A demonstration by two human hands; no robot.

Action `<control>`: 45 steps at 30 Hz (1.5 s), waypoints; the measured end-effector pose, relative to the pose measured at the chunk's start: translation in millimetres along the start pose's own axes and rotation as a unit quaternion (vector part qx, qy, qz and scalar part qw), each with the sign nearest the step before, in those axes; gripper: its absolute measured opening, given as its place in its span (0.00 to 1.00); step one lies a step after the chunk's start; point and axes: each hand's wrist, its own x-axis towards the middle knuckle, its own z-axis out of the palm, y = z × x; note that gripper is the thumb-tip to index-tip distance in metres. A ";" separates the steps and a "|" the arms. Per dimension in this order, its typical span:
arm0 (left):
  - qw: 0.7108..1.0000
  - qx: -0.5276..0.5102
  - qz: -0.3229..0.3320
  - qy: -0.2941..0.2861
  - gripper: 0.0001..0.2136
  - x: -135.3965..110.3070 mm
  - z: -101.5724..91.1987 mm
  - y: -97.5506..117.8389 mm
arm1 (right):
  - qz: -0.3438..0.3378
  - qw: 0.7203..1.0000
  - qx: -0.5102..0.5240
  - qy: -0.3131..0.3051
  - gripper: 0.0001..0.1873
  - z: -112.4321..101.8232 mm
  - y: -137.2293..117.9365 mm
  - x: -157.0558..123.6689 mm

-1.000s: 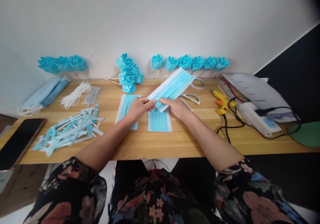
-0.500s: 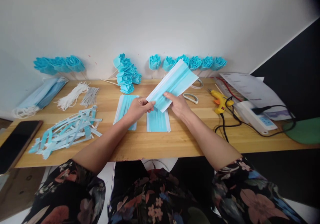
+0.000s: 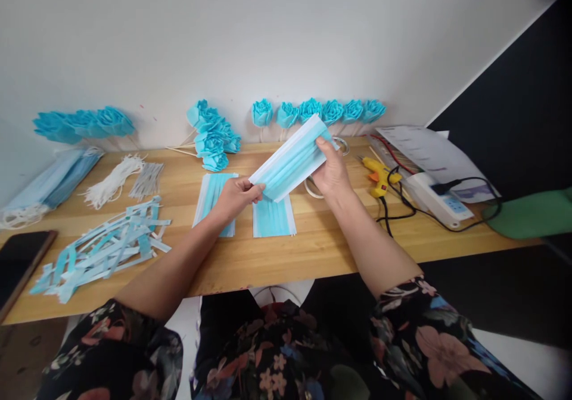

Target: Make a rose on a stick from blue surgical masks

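Note:
A light blue pleated face mask (image 3: 290, 161) is held above the wooden table (image 3: 322, 242), tilted up to the right. My left hand (image 3: 235, 196) pinches its lower left end. My right hand (image 3: 331, 170) grips its upper right end, fingers closed over the edge. Under the hands, two more flat blue masks, one on the left (image 3: 212, 197) and one on the right (image 3: 272, 220), lie side by side on the table.
Blue mask-flowers (image 3: 313, 111) on sticks line the wall, with a cluster (image 3: 212, 136) and another row (image 3: 83, 123) to the left. Cut blue strips (image 3: 100, 248), white ear loops (image 3: 109, 179), stacked masks (image 3: 49, 179), a phone (image 3: 18, 263), a yellow glue gun (image 3: 378, 173), a power strip (image 3: 440, 200) and cables are about.
My right hand slid along the mask from its lower middle to its upper right end. The view shifted so everything sits further left.

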 end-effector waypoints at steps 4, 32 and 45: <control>1.000 -0.013 -0.004 0.014 0.20 0.2 0.1 2.5 | -0.003 1.000 -0.016 -0.003 0.25 -2.0 -3.6 0.7; 0.998 -0.049 0.019 0.019 0.23 0.4 1.0 -2.1 | 0.129 0.963 -0.135 -0.193 0.21 14.7 27.3 -41.8; 1.000 -0.017 0.005 0.018 0.23 0.3 2.0 -0.1 | 0.106 0.979 -0.111 -0.137 0.20 18.2 20.4 -40.7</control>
